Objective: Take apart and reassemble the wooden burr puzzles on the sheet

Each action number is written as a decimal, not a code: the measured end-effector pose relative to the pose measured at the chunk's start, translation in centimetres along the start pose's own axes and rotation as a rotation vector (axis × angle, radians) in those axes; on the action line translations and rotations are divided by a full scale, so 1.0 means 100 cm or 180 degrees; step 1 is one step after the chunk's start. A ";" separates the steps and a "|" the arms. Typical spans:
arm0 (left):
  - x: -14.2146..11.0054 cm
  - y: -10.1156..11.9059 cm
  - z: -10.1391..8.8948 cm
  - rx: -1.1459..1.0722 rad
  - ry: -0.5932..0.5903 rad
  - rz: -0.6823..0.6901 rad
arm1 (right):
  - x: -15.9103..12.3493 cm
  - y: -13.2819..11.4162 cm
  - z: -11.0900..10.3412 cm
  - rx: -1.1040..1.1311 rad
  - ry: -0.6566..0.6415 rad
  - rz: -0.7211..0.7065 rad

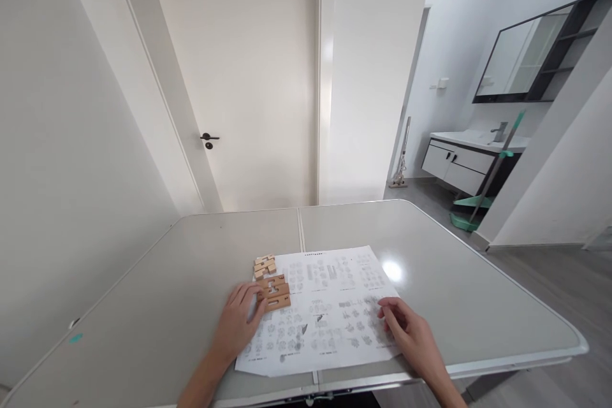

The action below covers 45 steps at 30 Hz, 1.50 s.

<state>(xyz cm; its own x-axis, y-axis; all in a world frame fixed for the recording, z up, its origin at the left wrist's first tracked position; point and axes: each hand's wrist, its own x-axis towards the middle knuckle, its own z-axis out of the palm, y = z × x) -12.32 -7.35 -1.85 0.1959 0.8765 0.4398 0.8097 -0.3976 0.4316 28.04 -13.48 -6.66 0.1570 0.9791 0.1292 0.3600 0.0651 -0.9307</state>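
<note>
My left hand (240, 319) rests at the left of the paper sheet (329, 347), its bent fingers and thumb on the left edge of brown wooden puzzle pieces (282, 301). These flat pieces have cut-out slots and lie side by side; the fingertips cover part of them. Just beyond them sits a group of smaller, paler notched wooden blocks (264, 264). At the sheet's right edge is my right hand (408, 331), fingers curled in loosely towards the thumb, with nothing visible in them. Rows of grey printed diagrams, too small to read, fill the sheet.
The grey folding table (459, 306) has a metal rim and a centre seam. Behind it stand a white door (248, 76) with a dark handle. To the right are a mop (404, 153), a green dustpan (466, 222) and a washbasin cabinet (459, 166).
</note>
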 end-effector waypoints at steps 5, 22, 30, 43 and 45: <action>-0.003 -0.004 0.002 0.0144 -0.0227 0.0242 | -0.001 -0.002 0.001 -0.0019 0.0029 -0.0038; -0.004 -0.003 -0.002 0.0135 -0.0374 0.0400 | 0.002 0.007 0.004 -0.0096 -0.0003 -0.0032; -0.002 -0.006 -0.001 0.0256 0.0197 0.0266 | 0.003 0.005 0.004 -0.0130 0.0000 -0.0056; 0.004 -0.022 -0.010 0.0324 0.0073 0.0174 | 0.000 -0.001 0.005 -0.0403 0.0023 -0.0131; 0.003 -0.015 -0.009 0.0287 -0.0134 0.0252 | 0.000 -0.001 0.004 -0.0395 0.0006 -0.0116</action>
<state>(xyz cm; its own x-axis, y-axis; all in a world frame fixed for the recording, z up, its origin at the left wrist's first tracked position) -13.95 -6.78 -1.66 0.2827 0.8547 0.4354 0.8369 -0.4416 0.3235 27.60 -13.42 -6.74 0.1434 0.9762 0.1629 0.4765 0.0761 -0.8759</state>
